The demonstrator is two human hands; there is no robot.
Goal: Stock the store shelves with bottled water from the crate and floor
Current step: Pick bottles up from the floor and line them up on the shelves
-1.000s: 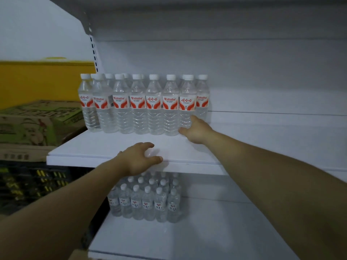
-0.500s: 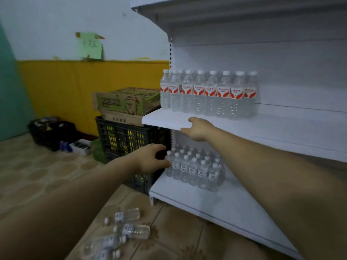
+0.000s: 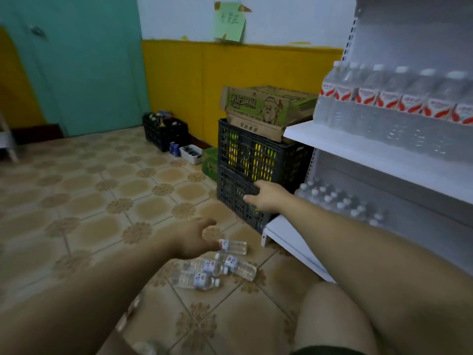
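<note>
Tiled floor, loose bottles, labels unreadable

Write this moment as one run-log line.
left hand: open, extended toward floor bottles | right hand: open, in front of black crate | shelf bottles: upright row

I'm seeing a green paper note hanging on the wall, a blue can standing just beside a white tray, and a green-printed cardboard box sitting tilted.
</note>
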